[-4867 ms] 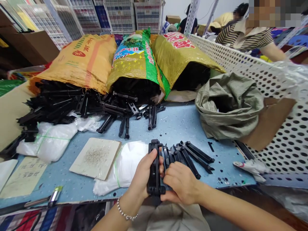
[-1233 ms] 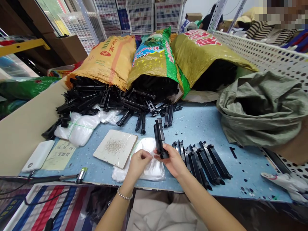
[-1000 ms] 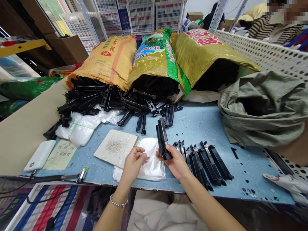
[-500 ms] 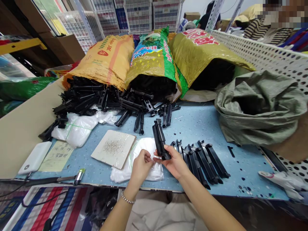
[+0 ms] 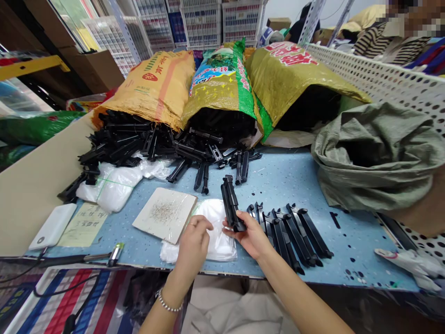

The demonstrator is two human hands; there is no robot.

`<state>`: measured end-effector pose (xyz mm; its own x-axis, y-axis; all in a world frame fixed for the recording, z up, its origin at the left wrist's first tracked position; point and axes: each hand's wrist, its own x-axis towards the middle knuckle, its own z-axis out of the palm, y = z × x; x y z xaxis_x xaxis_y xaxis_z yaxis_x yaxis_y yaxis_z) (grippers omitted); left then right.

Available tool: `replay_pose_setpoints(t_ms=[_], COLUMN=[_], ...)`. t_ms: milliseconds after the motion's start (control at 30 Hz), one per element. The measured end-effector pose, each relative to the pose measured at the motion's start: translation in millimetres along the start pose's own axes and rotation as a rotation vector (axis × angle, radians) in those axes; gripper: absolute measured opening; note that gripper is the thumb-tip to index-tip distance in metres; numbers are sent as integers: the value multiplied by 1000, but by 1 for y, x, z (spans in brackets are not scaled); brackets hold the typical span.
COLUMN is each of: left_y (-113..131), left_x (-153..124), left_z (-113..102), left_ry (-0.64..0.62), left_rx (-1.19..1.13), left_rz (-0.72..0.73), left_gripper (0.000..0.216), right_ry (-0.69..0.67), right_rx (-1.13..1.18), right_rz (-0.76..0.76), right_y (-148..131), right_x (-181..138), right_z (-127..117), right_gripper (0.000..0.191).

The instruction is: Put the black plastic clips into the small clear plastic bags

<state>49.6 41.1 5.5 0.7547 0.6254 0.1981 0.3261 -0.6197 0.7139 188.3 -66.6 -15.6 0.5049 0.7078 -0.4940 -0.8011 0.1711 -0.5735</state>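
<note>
My right hand [image 5: 251,235] is closed around the lower end of a bundle of long black parts [image 5: 231,204], held upright and slightly tilted over the bench. My left hand [image 5: 193,239] hovers just left of it, fingers curled together; whatever they may hold is hidden. Beneath both hands lies a stack of clear plastic bags [image 5: 219,248]. A white square board [image 5: 165,213] with many tiny brownish pieces in its middle is close to my left hand. To the right of my right hand, several similar black parts [image 5: 292,236] rest side by side in a row.
Several sacks [image 5: 153,88] line the back, with loose black parts [image 5: 118,139] spilling out. A grey-green sack [image 5: 375,181] stands right, a person's forearm [image 5: 424,208] beside it. Left are a bag bundle [image 5: 114,185], a white device [image 5: 52,227] and a hammer-like tool [image 5: 115,254].
My left hand has moved left, away from the black parts and toward the white board. My right hand keeps its hold, almost in the same place.
</note>
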Motion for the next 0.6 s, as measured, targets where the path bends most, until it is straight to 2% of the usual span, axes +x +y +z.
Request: replay_pose_setpoints(t_ms=[67,133,233,300,367,433,500,600], left_y=[1,0,-2,-5,-11,-19,-27,-32], left_x=[1,4,11,15,17,17,15,7], left_z=[0,-1,-3,-4,-3,-2,-3,-7], left_ry=[-89,-123,-115,-121,-164,-191,-177,-140], left_rx=[250,409,458,397,281,163,109,145], left_rz=[110,128,75,49,36,14,-20,-21], left_gripper=[32,32,27,30,38,44,48,57], right_ry=[0,2,14,-34,-158,-260,-253,-214], right_rx=[-9,-28,-57,-23,77,186,267,354], right_rz=[3,-9,-66,-35,141,400,585,635], right_y=[0,-3,-9,-10,-6,4,16,25], right_x=[1,-1,-15,-33,-52,-67,-75,-77], right_z=[1,3,6,5,0,-10,-21,-33], right_gripper=[25,26,25,27,35,43,48,50])
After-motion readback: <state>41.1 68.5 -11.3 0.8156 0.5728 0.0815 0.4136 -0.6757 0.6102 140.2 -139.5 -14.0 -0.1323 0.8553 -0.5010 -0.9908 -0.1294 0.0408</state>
